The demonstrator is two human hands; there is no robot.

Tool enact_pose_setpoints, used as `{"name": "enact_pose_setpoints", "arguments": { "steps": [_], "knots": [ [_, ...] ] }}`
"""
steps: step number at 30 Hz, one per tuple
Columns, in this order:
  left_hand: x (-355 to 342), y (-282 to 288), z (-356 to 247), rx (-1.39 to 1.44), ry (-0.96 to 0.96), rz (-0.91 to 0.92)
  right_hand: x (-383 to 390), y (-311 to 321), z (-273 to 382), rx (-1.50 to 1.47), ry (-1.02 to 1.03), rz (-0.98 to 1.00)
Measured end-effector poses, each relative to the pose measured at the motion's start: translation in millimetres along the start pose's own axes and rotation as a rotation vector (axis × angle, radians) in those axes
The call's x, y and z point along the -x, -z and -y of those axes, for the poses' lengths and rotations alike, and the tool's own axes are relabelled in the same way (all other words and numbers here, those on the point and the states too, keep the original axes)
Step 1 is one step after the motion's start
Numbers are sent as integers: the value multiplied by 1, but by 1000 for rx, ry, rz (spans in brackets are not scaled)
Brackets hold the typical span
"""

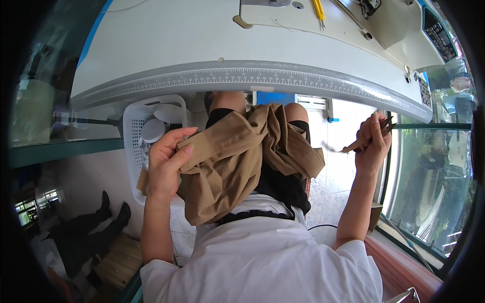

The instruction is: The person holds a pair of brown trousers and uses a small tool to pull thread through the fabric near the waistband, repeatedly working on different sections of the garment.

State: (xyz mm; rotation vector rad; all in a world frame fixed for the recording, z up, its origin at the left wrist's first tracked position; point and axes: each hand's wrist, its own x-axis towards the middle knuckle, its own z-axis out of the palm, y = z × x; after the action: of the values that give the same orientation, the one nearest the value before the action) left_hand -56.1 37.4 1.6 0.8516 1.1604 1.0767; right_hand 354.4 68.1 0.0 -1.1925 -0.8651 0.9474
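The left hand (165, 160) pinches the cloth (227, 144) by its edge; the right hand (373, 142) curls round dark snips (388, 124). Bunched across the lap, the cloth looks light, soft and limp, best held along its flat band.

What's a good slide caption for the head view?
Left hand holding brown fabric, right hand gripping a dark pointed tool, before a white worktable.

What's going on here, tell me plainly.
The left hand pinches the edge of a brown cloth draped over the lap. The right hand, held out to the side and apart from the cloth, grips a dark pointed tool, possibly snips. A sewing machine stands on the white table ahead; a white basket is left.
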Motion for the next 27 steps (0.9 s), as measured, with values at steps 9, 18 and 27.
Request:
{"name": "enact_pose_setpoints", "arguments": {
  "steps": [9, 18, 27],
  "knots": [
    [-5, -8, -1, 70, 20, 99, 3, 57, -27, 1454, -25, 192],
    [-3, -47, -29, -69, -118, 205, 63, -118, -1, 261, -5, 698],
    [2, -53, -39, -221, -103, 156, 62, -141, 0, 154, 150, 852]
  ]
}}
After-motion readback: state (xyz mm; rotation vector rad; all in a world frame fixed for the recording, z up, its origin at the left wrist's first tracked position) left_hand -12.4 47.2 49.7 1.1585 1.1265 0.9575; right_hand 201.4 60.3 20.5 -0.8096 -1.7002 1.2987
